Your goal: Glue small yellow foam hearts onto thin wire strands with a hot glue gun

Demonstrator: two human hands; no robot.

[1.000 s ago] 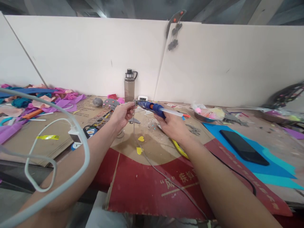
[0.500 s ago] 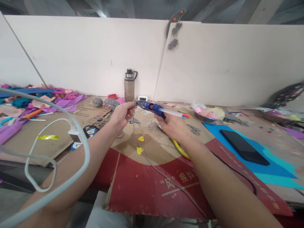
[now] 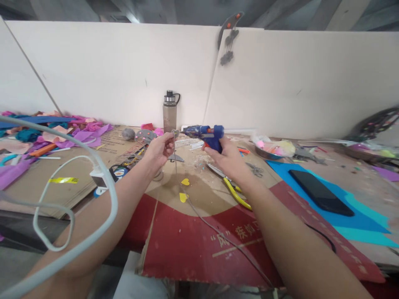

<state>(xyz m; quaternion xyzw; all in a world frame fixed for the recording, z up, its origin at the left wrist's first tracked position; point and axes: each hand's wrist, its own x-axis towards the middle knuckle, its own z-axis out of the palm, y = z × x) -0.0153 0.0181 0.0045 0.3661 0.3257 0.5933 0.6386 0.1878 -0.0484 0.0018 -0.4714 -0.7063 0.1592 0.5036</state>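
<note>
My right hand is wrapped round the handle of a blue hot glue gun, a clear glue stick jutting from its back end. The nozzle points left, close to a small grey piece pinched in the fingertips of my left hand. Whether the nozzle touches it I cannot tell. From that piece a thin grey cord hangs down toward the cardboard, where two yellow hearts lie beside the cord. Yellow-handled pliers rest beneath my right forearm.
A water bottle stands by the white partition. Coloured scraps heap up on the left. At right lie a black phone on blue sheets and a bowl of pompoms. A white cable loops over my left arm.
My right hand has swung the glue gun to a more level, sideways pose, its back end shifting right and up. More of the pliers shows. My left hand has barely moved.
</note>
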